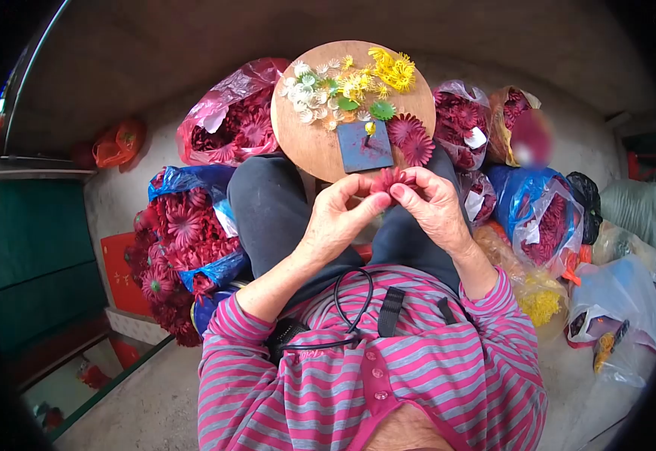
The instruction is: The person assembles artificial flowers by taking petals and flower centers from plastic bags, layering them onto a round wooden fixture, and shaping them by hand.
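Observation:
Above my lap, my left hand [346,212] and my right hand [434,209] meet, with thumbs and fingertips pinching a dark red artificial flower petal piece [389,179]. Part of it is hidden behind my fingers. Just beyond my hands is a round wooden board [298,146]. On it lies a dark blue square block [354,154] with an upright pin carrying a small yellow piece [371,128]. Dark red petal layers [416,145] rest to the right of the block. Pale flower centres [305,94], green leaf pieces [383,110] and yellow pieces [393,69] are spread across the far part.
Bags of dark red flowers surround me: a pink bag [226,86] and blue bag [207,177] at left, a clear bag [459,94] and another blue bag [510,184] at right. Yellow pieces [540,307] sit in a clear bag. A white bag [617,301] stands far right.

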The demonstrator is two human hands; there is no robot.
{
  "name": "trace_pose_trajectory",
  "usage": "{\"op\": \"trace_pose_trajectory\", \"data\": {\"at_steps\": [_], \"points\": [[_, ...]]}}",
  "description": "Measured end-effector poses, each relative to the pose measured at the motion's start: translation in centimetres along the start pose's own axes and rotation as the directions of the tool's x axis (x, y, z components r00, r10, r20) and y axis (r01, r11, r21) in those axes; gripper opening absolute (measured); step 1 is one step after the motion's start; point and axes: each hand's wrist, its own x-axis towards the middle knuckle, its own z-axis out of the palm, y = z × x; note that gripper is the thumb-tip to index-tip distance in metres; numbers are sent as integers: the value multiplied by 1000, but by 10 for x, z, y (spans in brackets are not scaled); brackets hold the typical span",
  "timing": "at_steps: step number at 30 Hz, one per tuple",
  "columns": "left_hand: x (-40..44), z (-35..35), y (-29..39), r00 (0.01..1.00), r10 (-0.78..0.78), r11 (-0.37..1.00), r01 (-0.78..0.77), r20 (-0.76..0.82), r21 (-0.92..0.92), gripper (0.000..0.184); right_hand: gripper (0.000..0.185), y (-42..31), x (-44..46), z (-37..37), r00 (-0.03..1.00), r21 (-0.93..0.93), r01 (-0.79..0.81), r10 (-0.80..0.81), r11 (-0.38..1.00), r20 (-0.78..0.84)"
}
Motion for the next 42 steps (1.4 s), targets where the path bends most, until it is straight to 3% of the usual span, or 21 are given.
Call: {"op": "trace_pose_trajectory", "data": {"at_steps": [5, 9, 19, 25, 29, 32, 34, 36, 40, 42], "points": [[21, -7, 5, 989, 18, 993, -34, -144, -109, 17, 12, -10, 22, 2, 1000, 35, -21, 20, 999, 18], [50, -6, 17, 968, 134, 935, -194, -210, -298, 17, 12, -19, 61, 3, 994, 185, 88, -74, 979, -79], [63, -3, 22, 975, 85, 906, -161, -206, -392, 15, 11, -19, 73, 4, 985, 120, 83, -64, 989, -161], [65, -12, -3, 981, 40, 916, -112, -189, -384, 15, 12, 4, 77, 2, 993, 29, 30, -26, 999, -117], [63, -13, -9, 971, 46, 955, -112, -235, -275, 16, 11, 7, 77, -1, 995, -140, 32, -44, 990, -84], [55, -26, -2, 962, 55, 965, -120, -268, -231, 18, 14, -1, 87, -20, 995, -134, 17, -31, 991, -100], [54, -35, 2, 949, 47, 976, -110, -313, -188, 20, 18, -3, 114, -55, 895, -595, 215, -401, 774, -198], [58, -37, 6, 946, 68, 980, -123, -318, -157, 20, 23, 7, 140, -82, 892, -707, 152, -404, 691, -203], [74, -44, 21, 932, 170, 983, -183, -320, -10, 22, 26, 20, 187, -92, 877, -694, 92, -388, 714, -283], [94, -42, 30, 927, 217, 976, -213, -305, 48, 21, 27, 23, 201, -85, 888, -805, 35, -388, 593, -247]]}}
